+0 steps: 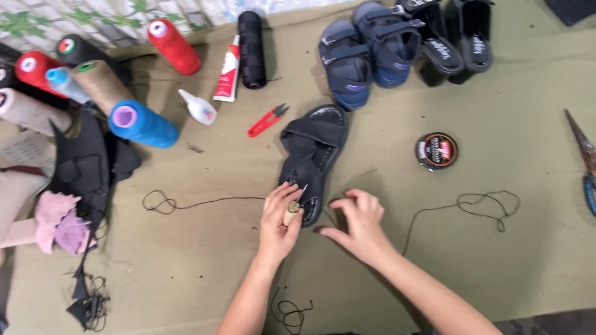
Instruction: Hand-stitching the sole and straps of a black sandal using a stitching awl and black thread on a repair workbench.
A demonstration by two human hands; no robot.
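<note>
A black sandal [313,155] lies on the olive cloth [484,260] in the middle. My left hand [277,218] grips a wooden-handled awl [292,211], its metal tip at the sandal's near edge. My right hand [360,220] rests beside the sandal's heel, fingers curled and pinching a black thread [472,201] that trails off to the right. Another stretch of black thread [198,203] runs left from the sandal.
Thread spools [144,124] crowd the far left beside black scraps [87,167]. Glue bottle [198,107], glue tube [228,69], red snips [267,120], black spool [251,49], round tin [436,151]. Blue sandals [366,53] and black sandals [456,37] lie at the back. Scissors [583,158] sit at the right edge.
</note>
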